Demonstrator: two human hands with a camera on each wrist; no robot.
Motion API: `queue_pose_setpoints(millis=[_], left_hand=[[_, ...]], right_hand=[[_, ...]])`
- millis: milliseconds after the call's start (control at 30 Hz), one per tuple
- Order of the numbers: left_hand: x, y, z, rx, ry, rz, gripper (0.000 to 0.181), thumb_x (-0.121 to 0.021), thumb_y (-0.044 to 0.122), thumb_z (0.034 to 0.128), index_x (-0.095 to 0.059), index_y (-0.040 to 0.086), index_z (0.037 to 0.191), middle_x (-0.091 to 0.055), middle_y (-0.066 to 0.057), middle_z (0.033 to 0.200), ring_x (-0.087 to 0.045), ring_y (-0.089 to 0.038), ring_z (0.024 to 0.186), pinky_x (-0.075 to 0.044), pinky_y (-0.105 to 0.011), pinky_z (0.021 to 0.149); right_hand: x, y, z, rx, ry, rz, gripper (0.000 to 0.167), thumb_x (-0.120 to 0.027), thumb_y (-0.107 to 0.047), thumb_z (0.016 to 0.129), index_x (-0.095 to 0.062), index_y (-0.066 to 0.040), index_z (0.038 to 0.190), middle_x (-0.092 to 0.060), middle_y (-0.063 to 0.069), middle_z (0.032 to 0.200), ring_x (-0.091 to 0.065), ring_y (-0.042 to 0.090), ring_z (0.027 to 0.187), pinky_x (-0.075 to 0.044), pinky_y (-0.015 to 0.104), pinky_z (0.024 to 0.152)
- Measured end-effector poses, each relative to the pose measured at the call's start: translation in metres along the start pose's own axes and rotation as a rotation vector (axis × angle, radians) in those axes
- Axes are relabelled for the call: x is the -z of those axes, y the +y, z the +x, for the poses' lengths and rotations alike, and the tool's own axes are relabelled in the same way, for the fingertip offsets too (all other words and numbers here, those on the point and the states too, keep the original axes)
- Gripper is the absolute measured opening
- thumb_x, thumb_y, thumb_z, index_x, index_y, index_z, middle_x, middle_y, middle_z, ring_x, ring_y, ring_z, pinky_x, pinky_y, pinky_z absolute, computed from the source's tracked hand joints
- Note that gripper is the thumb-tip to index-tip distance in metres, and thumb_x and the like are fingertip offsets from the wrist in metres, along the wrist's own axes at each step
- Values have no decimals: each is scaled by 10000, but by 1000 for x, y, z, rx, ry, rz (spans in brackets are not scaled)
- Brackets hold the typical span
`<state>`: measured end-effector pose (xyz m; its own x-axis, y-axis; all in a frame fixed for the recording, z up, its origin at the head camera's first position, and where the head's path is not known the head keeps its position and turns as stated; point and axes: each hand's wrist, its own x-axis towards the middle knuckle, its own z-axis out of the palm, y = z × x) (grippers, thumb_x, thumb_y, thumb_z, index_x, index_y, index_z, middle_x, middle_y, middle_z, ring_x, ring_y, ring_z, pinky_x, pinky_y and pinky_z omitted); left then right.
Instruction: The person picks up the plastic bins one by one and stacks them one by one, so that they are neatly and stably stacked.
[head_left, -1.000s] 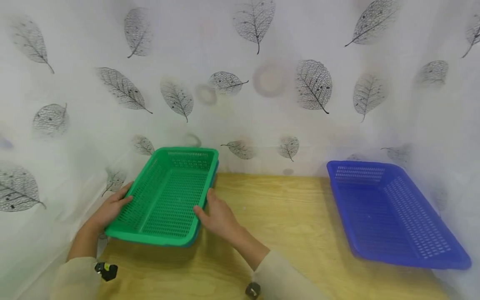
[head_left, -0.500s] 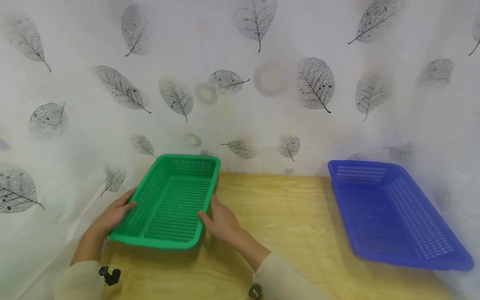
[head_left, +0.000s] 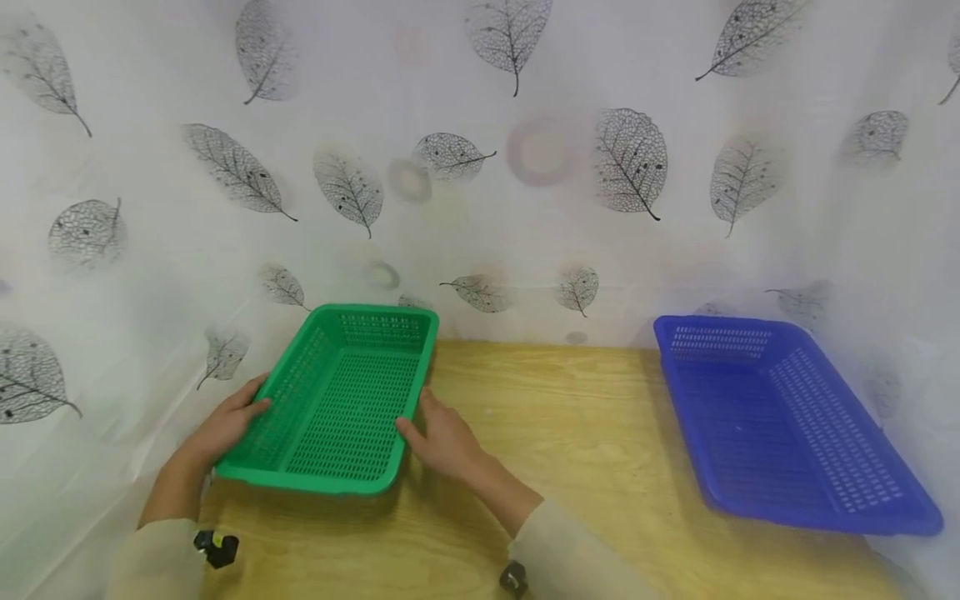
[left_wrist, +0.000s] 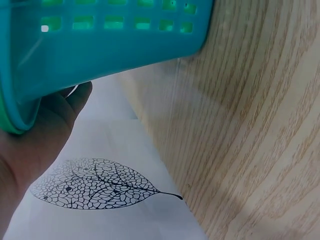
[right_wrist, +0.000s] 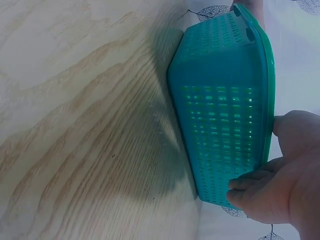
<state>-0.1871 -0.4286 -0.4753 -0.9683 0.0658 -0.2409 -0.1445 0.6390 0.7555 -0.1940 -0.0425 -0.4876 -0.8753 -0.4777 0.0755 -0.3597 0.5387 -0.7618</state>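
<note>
A green plastic basket (head_left: 360, 412) with slotted walls lies at the left of the table. Its outside looks teal in both wrist views, where a teal basket (right_wrist: 212, 72) appears to be nested around it, under the green rim. My left hand (head_left: 228, 423) grips the left rim, thumb over the edge. On the right rim, my right hand (head_left: 447, 439) holds on with its thumb on top and fingers along the outer wall. The base looks to be resting on the table in the right wrist view. Part of the left fingers is hidden behind the rim.
A blue-purple basket (head_left: 772, 433) of similar shape stands at the right side of the wooden table (head_left: 555, 417). White sheeting (head_left: 480, 225) printed with leaves hangs behind and along both sides, close to my left hand.
Both hands have lowered the nested baskets slightly, and the blue edge below the green rim is out of sight in the head view. The blue-purple basket stays in place.
</note>
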Motion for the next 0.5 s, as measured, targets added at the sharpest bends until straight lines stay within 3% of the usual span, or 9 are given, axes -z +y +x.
queue_pose_setpoints(millis=[167,500], left_hand=[[-4,7,1,3,-7,-15,717,-328,371,1171,33,29,1686,-30,-382,1694,-301,-608,1418,-374,-690,1037],[-15,18,-4,18,-26,-79,739,-339,373,1170,52,5,1677,17,-371,1701,-178,-607,1487,-322,-689,1084]], right_hand=[[4,5,-1,6,6,13,764,-512,-432,1114,-269,79,1628,-377,259,1638,-423,372,1501,-378,485,1211],[12,14,-7,41,14,7,739,-542,-391,1107,-274,43,1641,-441,240,1611,-490,369,1455,-414,498,1186]])
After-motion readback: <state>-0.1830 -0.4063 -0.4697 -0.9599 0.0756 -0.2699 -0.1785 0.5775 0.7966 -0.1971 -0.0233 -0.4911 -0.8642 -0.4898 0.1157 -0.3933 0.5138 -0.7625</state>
